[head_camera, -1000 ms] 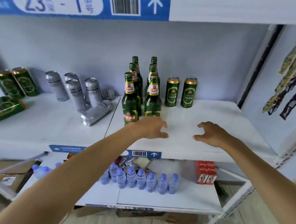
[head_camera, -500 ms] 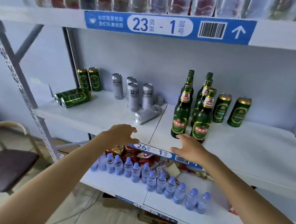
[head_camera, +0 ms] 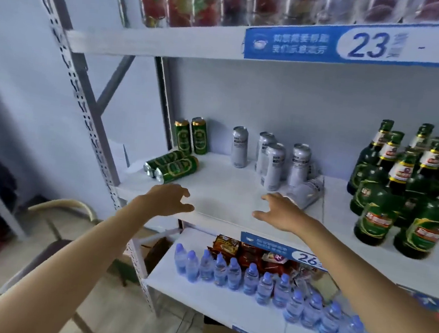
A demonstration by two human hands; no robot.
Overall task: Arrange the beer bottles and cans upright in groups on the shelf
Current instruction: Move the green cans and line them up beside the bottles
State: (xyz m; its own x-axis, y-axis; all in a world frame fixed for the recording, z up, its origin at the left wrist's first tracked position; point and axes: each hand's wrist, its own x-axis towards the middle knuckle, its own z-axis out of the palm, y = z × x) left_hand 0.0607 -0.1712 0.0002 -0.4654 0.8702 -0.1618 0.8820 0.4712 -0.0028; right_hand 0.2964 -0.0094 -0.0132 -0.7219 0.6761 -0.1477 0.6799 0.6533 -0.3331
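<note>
Partly cropped — green bottles [head_camera: 410,192] rightward

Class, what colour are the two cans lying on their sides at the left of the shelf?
Green with gold trim, clearest in the head view.

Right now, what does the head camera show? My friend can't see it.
Two empty hands, left and right, reach over a white shelf. Two green cans and one silver can lie tipped; other cans and green bottles stand.

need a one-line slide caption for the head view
Both open hands, left hand and right hand, reach toward fallen green cans and a silver can on the shelf.
</note>
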